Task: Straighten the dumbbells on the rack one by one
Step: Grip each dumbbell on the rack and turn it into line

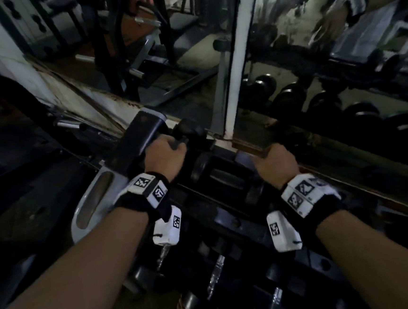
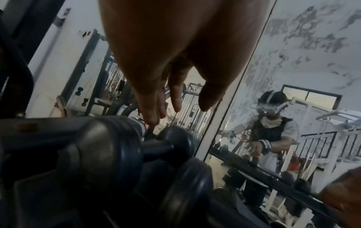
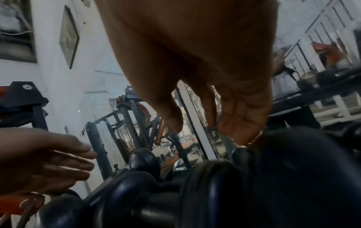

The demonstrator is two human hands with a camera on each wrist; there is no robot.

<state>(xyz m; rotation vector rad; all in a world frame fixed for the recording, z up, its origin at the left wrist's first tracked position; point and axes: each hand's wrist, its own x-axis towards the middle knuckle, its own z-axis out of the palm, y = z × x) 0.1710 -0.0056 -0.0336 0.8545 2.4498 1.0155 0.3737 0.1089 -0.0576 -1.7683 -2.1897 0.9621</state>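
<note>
Left hand [image 1: 166, 155] and right hand [image 1: 276, 162], fingers extended, holding nothing, flank the dumbbell [image 1: 224, 174] on the rack [image 1: 218, 212]. Likely heavy, rigid; grasp its central handle.

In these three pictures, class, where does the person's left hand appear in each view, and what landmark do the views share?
Head view: the left hand is left of centre, over a dark dumbbell on the rack.
Left wrist view: it hangs from top centre, fingers pointing down.
Right wrist view: it enters from the left edge.
Shared landmark: the white mirror frame post.
</note>
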